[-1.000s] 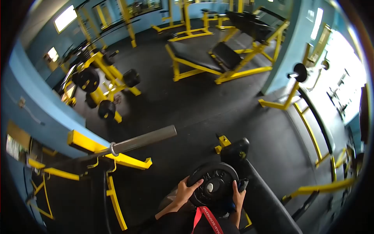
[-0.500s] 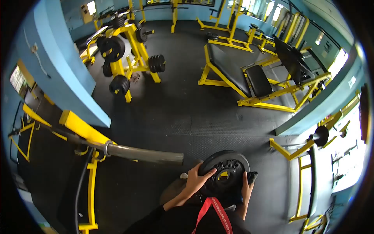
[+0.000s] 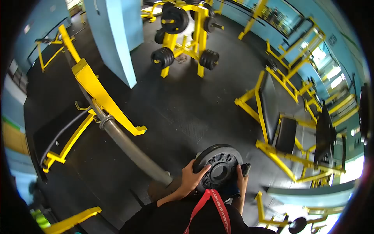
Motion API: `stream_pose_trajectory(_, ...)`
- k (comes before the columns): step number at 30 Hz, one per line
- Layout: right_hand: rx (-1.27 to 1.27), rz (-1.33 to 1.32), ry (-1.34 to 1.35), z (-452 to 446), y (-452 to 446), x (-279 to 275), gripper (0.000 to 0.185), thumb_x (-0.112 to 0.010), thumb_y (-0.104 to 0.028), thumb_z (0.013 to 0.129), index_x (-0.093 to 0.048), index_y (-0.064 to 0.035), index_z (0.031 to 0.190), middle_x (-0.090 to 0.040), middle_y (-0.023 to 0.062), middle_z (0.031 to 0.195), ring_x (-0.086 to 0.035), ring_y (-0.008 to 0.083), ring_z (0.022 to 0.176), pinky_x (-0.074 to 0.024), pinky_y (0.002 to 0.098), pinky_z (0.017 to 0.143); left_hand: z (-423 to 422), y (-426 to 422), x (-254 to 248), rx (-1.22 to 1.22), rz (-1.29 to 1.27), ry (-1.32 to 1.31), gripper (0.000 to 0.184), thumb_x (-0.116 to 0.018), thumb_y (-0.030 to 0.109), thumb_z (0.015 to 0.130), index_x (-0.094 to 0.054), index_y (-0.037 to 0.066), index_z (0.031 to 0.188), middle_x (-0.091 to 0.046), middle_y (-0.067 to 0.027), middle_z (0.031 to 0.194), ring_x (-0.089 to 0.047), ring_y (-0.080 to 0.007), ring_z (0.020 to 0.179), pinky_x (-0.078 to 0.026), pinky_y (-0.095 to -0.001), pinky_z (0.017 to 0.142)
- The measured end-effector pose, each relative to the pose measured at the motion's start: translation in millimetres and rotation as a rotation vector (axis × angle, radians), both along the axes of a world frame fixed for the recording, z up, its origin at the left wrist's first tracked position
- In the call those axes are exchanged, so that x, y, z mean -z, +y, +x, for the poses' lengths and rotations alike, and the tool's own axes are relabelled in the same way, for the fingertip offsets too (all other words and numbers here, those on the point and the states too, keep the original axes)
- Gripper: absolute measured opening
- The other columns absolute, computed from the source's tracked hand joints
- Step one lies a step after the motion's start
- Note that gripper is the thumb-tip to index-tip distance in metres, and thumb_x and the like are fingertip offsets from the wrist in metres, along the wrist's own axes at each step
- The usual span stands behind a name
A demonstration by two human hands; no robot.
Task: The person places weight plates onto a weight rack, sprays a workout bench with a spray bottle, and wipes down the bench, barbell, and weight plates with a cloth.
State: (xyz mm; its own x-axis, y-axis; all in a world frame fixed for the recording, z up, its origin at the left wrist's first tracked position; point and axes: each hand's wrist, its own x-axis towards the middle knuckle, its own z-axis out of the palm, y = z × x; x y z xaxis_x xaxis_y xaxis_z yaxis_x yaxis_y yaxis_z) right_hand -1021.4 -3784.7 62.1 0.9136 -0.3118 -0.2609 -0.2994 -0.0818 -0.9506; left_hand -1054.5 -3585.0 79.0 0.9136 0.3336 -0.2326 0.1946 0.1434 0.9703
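Note:
A black weight plate point(image 3: 218, 168) with raised lettering and a round centre hole is held close in front of my body. My left hand point(image 3: 192, 177) grips its left edge, the thumb lying across the face. On the opposite edge my right hand point(image 3: 241, 180) is closed, with its thumb on the rim; most of its fingers are hidden behind the plate. To the left, the bare metal sleeve of a barbell point(image 3: 136, 150) points toward me and ends near my left forearm. Below the plate hangs a red lanyard point(image 3: 206, 202) over my black top.
A yellow bench frame point(image 3: 97, 95) supports the barbell on the left. Ahead stands a yellow plate rack point(image 3: 201, 35) loaded with black plates. A yellow leg press point(image 3: 269, 152) with black pads is at right. A blue pillar point(image 3: 113, 43) rises at the back left.
My view has turned to the left, so the plate rack and leg press appear farther right. The barbell's end now lies nearer my left forearm. Both hands still hold the plate.

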Motion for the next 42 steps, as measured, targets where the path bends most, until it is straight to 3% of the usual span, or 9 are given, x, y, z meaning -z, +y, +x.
stream_pose_trajectory(6, -0.218, -0.045, -0.025, 140, -42, 14, 0.030, -0.069, -0.030, 0.076, -0.053, -0.0072, 0.065, -0.047, -0.0055, 0.065, -0.042, 0.0054, 0.060, -0.0350, 0.0210, 0.053, 111, -51, 36, -0.201, 0.028, 0.091, 0.034, -0.069, 0.024, 0.074, -0.061, -0.005, 0.088, -0.063, -0.0097, 0.083, -0.059, -0.0142, 0.076, -0.045, -0.0271, 0.068)
stream_pose_trajectory(8, -0.256, -0.076, 0.114, 181, -63, 21, 0.037, -0.072, -0.036, 0.071, -0.055, -0.0042, 0.063, -0.051, -0.0018, 0.063, -0.045, 0.0077, 0.059, -0.0389, 0.0240, 0.054, 148, -65, 48, -0.293, 0.067, 0.099, 0.036, -0.072, 0.028, 0.070, -0.060, -0.005, 0.077, -0.063, -0.0117, 0.070, -0.057, -0.0122, 0.066, -0.045, -0.0281, 0.061)
stream_pose_trajectory(12, -0.325, -0.263, 0.252, 258, -95, 35, 0.053, -0.074, -0.045, 0.063, -0.061, 0.0055, 0.074, -0.062, 0.0110, 0.072, -0.058, 0.0155, 0.069, -0.0457, 0.0299, 0.065, 207, -94, 29, -0.335, -0.047, 0.156, 0.034, -0.072, 0.025, 0.071, -0.062, -0.006, 0.079, -0.064, -0.0102, 0.074, -0.058, -0.0127, 0.068, -0.045, -0.0272, 0.062)
stream_pose_trajectory(16, -0.404, -0.325, 0.249, 331, -96, 45, 0.056, -0.074, -0.046, 0.062, -0.062, 0.0063, 0.079, -0.064, 0.0139, 0.076, -0.061, 0.0187, 0.073, -0.0467, 0.0309, 0.067, 274, -101, 47, -0.391, -0.222, 0.089, 0.032, -0.071, 0.023, 0.072, -0.062, -0.006, 0.083, -0.064, -0.0096, 0.078, -0.058, -0.0129, 0.069, -0.045, -0.0260, 0.064)
stream_pose_trajectory(26, -0.353, -0.325, 0.354, 569, -40, 52, 0.063, -0.075, -0.049, 0.058, -0.061, 0.0072, 0.083, -0.064, 0.0169, 0.081, -0.062, 0.0224, 0.076, -0.0471, 0.0330, 0.067, 526, -42, 91, -0.284, -0.230, 0.177, 0.036, -0.072, 0.021, 0.071, -0.062, -0.007, 0.092, -0.064, -0.0114, 0.086, -0.060, -0.0149, 0.076, -0.046, -0.0260, 0.069)
stream_pose_trajectory(31, -0.260, -0.324, 0.337, 712, 7, 71, 0.060, -0.074, -0.048, 0.060, -0.060, 0.0067, 0.081, -0.064, 0.0164, 0.079, -0.062, 0.0233, 0.077, -0.0471, 0.0339, 0.065, 693, 22, 68, -0.226, -0.123, 0.316, 0.035, -0.071, 0.020, 0.071, -0.062, -0.006, 0.092, -0.064, -0.0106, 0.087, -0.059, -0.0146, 0.078, -0.046, -0.0263, 0.070)
stream_pose_trajectory(33, -0.176, -0.244, 0.105, 750, 28, 52, 0.057, -0.074, -0.046, 0.062, -0.060, 0.0064, 0.078, -0.064, 0.0151, 0.076, -0.062, 0.0221, 0.076, -0.0469, 0.0337, 0.064, 749, 35, 39, -0.201, -0.188, 0.275, 0.033, -0.071, 0.020, 0.072, -0.062, -0.006, 0.091, -0.064, -0.0093, 0.085, -0.059, -0.0133, 0.076, -0.046, -0.0257, 0.068)
stream_pose_trajectory(36, -0.177, -0.223, 0.230, 802, 41, 33, 0.056, -0.074, -0.046, 0.062, -0.059, 0.0062, 0.076, -0.064, 0.0143, 0.075, -0.061, 0.0189, 0.075, -0.0465, 0.0333, 0.063, 808, 51, 15, -0.173, -0.235, 0.234, 0.030, -0.071, 0.019, 0.072, -0.062, -0.005, 0.089, -0.063, -0.0069, 0.082, -0.057, -0.0110, 0.073, -0.045, -0.0246, 0.066)
stream_pose_trajectory(42, -0.176, -0.178, 0.233, 932, 60, 39, 0.055, -0.073, -0.048, 0.062, -0.059, 0.0047, 0.072, -0.063, 0.0130, 0.071, -0.061, 0.0168, 0.070, -0.0464, 0.0329, 0.063, 926, 68, 42, -0.166, -0.151, 0.251, 0.031, -0.073, 0.020, 0.071, -0.063, -0.003, 0.089, -0.063, -0.0053, 0.082, -0.057, -0.0101, 0.072, -0.045, -0.0238, 0.066)
